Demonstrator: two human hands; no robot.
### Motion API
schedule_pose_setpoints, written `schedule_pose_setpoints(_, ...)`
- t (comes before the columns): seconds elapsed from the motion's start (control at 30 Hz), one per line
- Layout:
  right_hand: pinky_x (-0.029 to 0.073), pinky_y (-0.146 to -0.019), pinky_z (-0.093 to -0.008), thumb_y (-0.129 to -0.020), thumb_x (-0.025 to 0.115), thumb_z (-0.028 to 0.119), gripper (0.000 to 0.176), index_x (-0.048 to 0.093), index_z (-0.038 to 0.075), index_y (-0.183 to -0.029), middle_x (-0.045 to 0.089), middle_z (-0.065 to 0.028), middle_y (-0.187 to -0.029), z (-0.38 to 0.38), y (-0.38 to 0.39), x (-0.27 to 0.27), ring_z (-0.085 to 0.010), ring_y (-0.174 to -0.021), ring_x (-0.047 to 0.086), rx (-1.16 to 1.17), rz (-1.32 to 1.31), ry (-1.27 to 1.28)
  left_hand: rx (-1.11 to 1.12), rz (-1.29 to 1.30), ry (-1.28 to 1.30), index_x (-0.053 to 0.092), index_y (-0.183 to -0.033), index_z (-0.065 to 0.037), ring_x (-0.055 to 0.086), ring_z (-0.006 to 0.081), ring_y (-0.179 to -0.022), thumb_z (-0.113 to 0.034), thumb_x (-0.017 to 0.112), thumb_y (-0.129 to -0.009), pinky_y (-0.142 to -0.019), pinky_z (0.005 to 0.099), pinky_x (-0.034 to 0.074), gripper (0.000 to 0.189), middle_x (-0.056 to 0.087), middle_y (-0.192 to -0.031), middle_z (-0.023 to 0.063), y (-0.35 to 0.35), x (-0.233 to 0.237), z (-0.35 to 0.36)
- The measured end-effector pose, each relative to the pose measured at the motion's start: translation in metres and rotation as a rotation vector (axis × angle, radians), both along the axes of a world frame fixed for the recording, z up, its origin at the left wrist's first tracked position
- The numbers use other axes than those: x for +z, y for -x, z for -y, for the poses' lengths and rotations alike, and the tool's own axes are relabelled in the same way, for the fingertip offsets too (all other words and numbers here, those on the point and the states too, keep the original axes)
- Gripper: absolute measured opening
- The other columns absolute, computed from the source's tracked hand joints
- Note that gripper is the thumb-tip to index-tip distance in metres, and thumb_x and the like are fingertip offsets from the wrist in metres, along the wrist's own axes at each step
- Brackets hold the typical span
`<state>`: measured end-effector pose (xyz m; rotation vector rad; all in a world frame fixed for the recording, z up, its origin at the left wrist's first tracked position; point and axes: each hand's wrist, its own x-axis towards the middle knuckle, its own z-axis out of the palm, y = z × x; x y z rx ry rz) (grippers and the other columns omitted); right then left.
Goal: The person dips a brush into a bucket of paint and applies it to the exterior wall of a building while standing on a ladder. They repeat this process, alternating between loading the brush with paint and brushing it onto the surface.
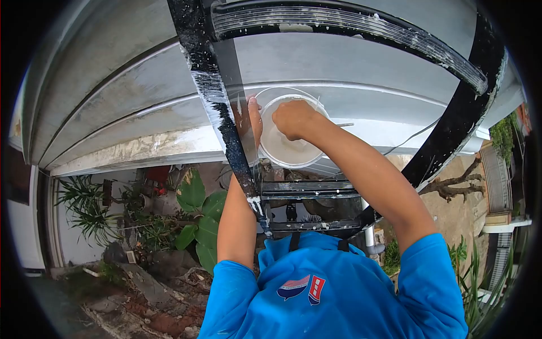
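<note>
A round white bucket [291,160] with a thin wire handle stands at the upper middle, with pale, milky liquid in it. Over the bucket's opening is my right hand [294,119], its fingers curled into a fist; whatever it may grip is hidden beneath it. My left hand [254,121] is at the bucket's left side, behind the ladder's left rail, with the fingers pointing up along the rim. The rail hides part of this hand, and its hold on the bucket is not clear.
A black, paint-spattered ladder [213,107] frames the bucket, with a rung above and rungs below. Behind lies a grey ledge [350,59]. A thin cable [415,135] runs at the right. Far below are large green leaves [191,191] and a bare branch [454,183].
</note>
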<state>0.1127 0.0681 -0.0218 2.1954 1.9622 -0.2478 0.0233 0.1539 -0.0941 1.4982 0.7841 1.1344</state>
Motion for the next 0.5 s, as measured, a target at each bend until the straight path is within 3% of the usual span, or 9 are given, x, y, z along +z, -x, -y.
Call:
schedule_pose_setpoints(0.03, 0.054, -0.069, -0.0402, -0.068, 0.066, 0.002, 0.017, 0.07, 0.004, -0.084, 0.068, -0.0161, -0.087, -0.002, 0.0, -0.004, -0.03, -0.084, 0.067, 0.002, -0.007, 0.0, 0.005, 0.097, -0.027, 0.066, -0.097, 0.003, 0.039, 0.0042, -0.053, -0.022, 0.054, -0.092, -0.046, 0.0224, 0.029, 0.028, 0.053, -0.064, -0.0012, -0.001, -0.003, 0.003)
schedule_pose_setpoints(0.13, 0.054, -0.07, -0.0401, -0.068, 0.066, 0.002, 0.019, 0.07, 0.005, -0.086, 0.068, -0.0155, -0.09, -0.008, 0.002, -0.012, -0.0298, -0.085, 0.068, 0.009, -0.021, 0.005, 0.031, -0.101, -0.084, 0.066, -0.096, 0.003, 0.04, 0.0044, -0.056, -0.021, 0.054, -0.092, -0.048, 0.0231, 0.03, 0.027, 0.055, -0.066, -0.0001, 0.001, -0.004, -0.005)
schedule_pose_setpoints(0.23, 0.054, -0.071, -0.0403, -0.069, 0.066, 0.003, 0.021, 0.07, 0.005, -0.089, 0.068, -0.0146, -0.094, -0.008, 0.001, -0.016, -0.0294, -0.087, 0.067, 0.001, -0.018, 0.038, 0.02, -0.128, -0.113, 0.066, -0.098, 0.004, 0.04, 0.0047, -0.056, -0.021, 0.054, -0.092, -0.049, 0.0239, 0.031, 0.028, 0.056, -0.069, 0.0002, 0.002, -0.007, -0.009)
schedule_pose_setpoints(0.3, 0.055, -0.074, -0.0406, -0.072, 0.068, 0.006, 0.021, 0.071, 0.006, -0.093, 0.068, -0.0134, -0.101, -0.007, 0.001, -0.016, -0.0277, -0.091, 0.067, -0.006, -0.029, 0.075, 0.003, -0.099, -0.059, 0.066, -0.097, 0.004, 0.039, 0.0049, -0.056, -0.02, 0.055, -0.092, -0.05, 0.0235, 0.031, 0.027, 0.056, -0.07, -0.0001, 0.001, -0.007, -0.008)
schedule_pose_setpoints(0.43, 0.054, -0.073, -0.04, -0.071, 0.067, 0.005, 0.016, 0.07, 0.004, -0.086, 0.068, -0.0157, -0.096, -0.003, -0.007, -0.001, -0.0291, -0.09, 0.067, -0.046, -0.092, 0.067, 0.023, 0.13, 0.005, 0.066, -0.094, 0.004, 0.038, 0.005, -0.056, -0.019, 0.055, -0.091, -0.05, 0.0229, 0.03, 0.025, 0.055, -0.07, -0.0007, -0.007, -0.003, -0.002)
schedule_pose_setpoints(0.5, 0.055, -0.073, -0.0398, -0.071, 0.067, 0.005, 0.014, 0.07, 0.002, -0.084, 0.068, -0.0167, -0.094, 0.002, -0.012, 0.015, -0.0302, -0.089, 0.067, -0.071, -0.112, 0.057, 0.022, 0.119, 0.056, 0.066, -0.094, 0.004, 0.038, 0.0047, -0.055, -0.018, 0.055, -0.091, -0.049, 0.0228, 0.029, 0.025, 0.055, -0.069, -0.0009, -0.008, 0.001, 0.002)
